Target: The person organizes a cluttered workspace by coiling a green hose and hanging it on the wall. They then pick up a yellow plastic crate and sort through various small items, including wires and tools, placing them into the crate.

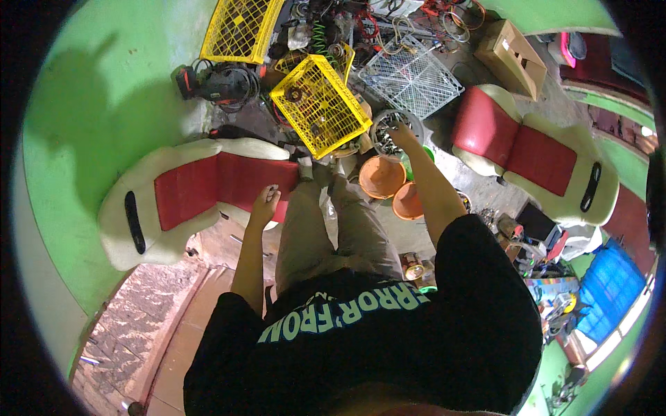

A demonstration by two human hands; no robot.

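Note:
My left hand [266, 204] is raised beside my left thigh, over the red seat of a cream-edged car seat [187, 192]. Its fingers curl around a small dark and grey part [271, 193], too small to name. My right hand [402, 137] reaches down into a round tub [419, 125] that holds a heap of small metal pieces [384, 136]. Its fingertips are among the pieces, and whether they grip one is hidden. Two orange bowls [382, 177] and a green container [427, 154] stand close to the tub, partly behind my right forearm.
A yellow plastic crate [325, 104] holding parts stands ahead of my feet, next to a grey crate [411, 78]. Cables and tools crowd the floor beyond. A corded power tool [221, 86] lies left. Another red car seat [541, 156] and a cardboard box [512, 60] are right.

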